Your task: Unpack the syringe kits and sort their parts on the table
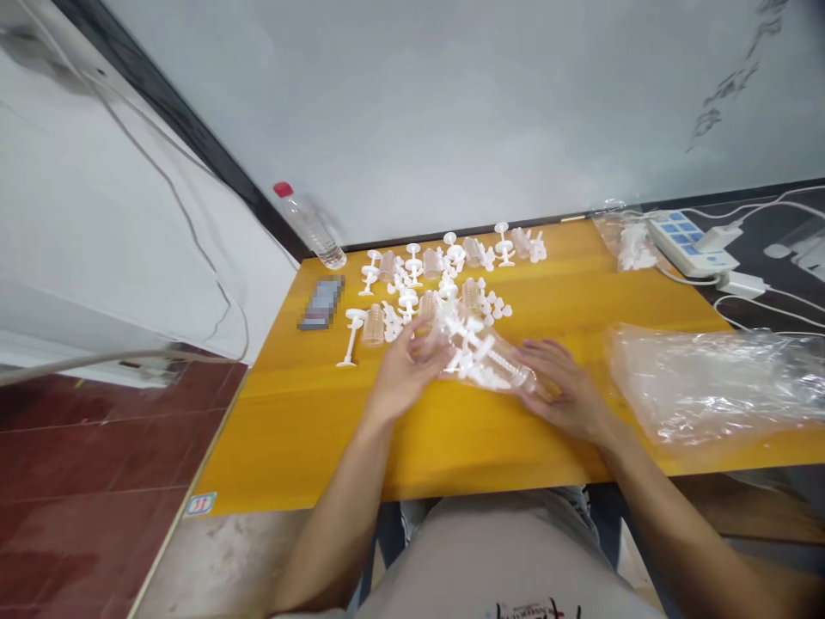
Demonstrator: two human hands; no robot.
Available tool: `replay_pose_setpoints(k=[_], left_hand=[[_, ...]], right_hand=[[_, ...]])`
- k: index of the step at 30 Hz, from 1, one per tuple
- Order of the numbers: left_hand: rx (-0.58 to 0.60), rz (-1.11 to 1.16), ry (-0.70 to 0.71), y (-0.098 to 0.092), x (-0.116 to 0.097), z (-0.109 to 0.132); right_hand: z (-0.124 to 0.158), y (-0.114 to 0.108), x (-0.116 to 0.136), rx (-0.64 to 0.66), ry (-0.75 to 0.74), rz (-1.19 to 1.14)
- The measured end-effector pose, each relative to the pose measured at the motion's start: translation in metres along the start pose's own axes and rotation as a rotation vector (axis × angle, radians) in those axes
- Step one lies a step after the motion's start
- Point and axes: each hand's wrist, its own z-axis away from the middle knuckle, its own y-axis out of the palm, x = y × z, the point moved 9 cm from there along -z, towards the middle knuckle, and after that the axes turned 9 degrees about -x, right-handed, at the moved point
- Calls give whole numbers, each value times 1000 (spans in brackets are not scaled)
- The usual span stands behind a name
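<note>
Between my hands, over the front of the array of parts, is a clear plastic bag (480, 357) with white plastic pieces and a clear ribbed tube in it. My left hand (406, 370) closes its fingers on the bag's left end. At the right end, the fingers and thumb of my right hand (567, 391) curve around the bag's edges. Behind it stand or lie several white spool-like stems (351, 337), clear ribbed cylinders (373, 327) and small white knobbed pieces (496, 307), in two rough rows. Motion blur and glare hide some detail.
On the yellow table (290, 438), a phone (322, 303) lies left and a red-capped water bottle (313, 228) leans against the whiteboard (451, 112). To the right are a large clear plastic bag (715, 383), a small bag of white parts (635, 245) and a power strip (689, 245) with cables.
</note>
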Motion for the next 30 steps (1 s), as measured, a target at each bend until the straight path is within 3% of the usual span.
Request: replay_pose_setpoints(k=[4, 7, 11, 14, 18, 20, 22, 23, 25, 27, 30], left_hand=[[-46, 15, -119, -7, 57, 26], [-51, 48, -216, -6, 83, 40], [10, 58, -285, -5, 94, 51], [3, -5, -285, -17, 94, 53], [-131, -278, -171, -49, 85, 50], [-290, -453, 12, -65, 64, 51], [-394, -633, 278, -65, 33, 58], [-382, -718, 408, -58, 20, 62], [-216, -797, 571, -33, 6, 65], [-31, -781, 601, -14, 2, 62], [61, -768, 512, -4, 4, 44]], right_hand=[[23, 5, -19, 149, -11, 92], [29, 8, -22, 205, 10, 177], [27, 20, -13, 178, 25, 295], [24, 32, -7, 166, -20, 305], [25, 37, -11, 159, -68, 222], [25, 34, -14, 115, -74, 212], [27, 32, -16, 85, -79, 212], [28, 32, -16, 80, -79, 208], [29, 32, -17, 70, -69, 191], [29, 32, -17, 51, -61, 157], [29, 30, -16, 23, -55, 95]])
